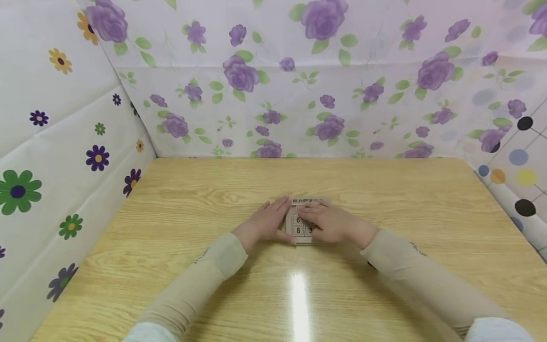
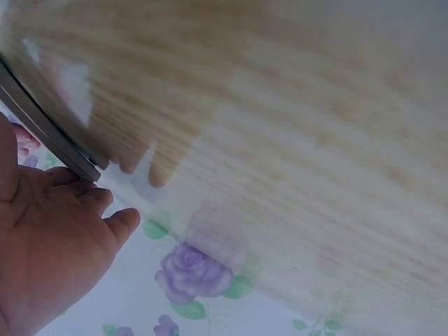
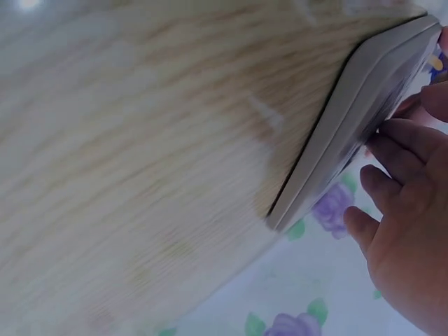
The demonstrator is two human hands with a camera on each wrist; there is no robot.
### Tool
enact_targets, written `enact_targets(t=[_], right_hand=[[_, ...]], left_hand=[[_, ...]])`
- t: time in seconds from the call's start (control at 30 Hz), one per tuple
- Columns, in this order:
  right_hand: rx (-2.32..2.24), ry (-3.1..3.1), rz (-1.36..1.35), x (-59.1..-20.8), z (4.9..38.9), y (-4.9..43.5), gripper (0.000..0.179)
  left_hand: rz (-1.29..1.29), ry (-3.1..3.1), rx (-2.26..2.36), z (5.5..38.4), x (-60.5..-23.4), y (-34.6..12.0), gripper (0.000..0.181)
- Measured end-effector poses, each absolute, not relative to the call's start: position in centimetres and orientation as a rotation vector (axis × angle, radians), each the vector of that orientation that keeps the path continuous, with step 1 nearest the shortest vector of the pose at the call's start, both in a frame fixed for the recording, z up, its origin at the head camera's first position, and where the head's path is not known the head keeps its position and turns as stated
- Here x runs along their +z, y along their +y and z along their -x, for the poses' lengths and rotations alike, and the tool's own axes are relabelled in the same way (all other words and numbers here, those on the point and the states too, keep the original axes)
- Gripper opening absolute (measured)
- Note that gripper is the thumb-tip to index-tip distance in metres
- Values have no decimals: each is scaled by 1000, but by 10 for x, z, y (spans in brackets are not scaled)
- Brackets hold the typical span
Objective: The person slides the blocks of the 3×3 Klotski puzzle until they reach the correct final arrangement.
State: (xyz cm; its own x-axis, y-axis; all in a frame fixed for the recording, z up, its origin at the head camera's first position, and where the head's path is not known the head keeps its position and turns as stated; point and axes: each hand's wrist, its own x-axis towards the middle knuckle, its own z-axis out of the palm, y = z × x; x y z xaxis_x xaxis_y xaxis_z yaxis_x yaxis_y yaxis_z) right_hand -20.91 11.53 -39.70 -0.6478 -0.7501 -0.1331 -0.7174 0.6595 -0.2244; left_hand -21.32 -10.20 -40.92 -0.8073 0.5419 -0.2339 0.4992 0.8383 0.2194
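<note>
A flat, pale sliding number puzzle lies on the wooden table, with tiles 6, 8 and 3 showing. My left hand holds its left side, thumb at the near left corner and fingers by the far left one. Over the puzzle's right part lies my right hand, its extended fingertips touching the upper tiles and hiding several of them. The left wrist view catches the puzzle's edge against the left fingers. In the right wrist view, the right fingers reach across the puzzle's face.
The wooden table extends around the puzzle on every side. Behind it hangs a white cloth with purple flowers. A flowered cloth covers the left side, and a dotted one the right.
</note>
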Motion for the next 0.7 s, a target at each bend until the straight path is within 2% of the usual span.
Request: enact_targets(t=[0.3,0.57,0.7], right_hand=[[-220,2673,1151,-397,209,130,57],[-213,2669,1301,-400,194,120,55],[-198,2631,1290,-398,188,114,54]], left_hand=[[-785,2725,229,213,-410,-104,114],[-784,2722,236,213,-412,-103,114],[-797,2736,230,214,-411,-103,114]])
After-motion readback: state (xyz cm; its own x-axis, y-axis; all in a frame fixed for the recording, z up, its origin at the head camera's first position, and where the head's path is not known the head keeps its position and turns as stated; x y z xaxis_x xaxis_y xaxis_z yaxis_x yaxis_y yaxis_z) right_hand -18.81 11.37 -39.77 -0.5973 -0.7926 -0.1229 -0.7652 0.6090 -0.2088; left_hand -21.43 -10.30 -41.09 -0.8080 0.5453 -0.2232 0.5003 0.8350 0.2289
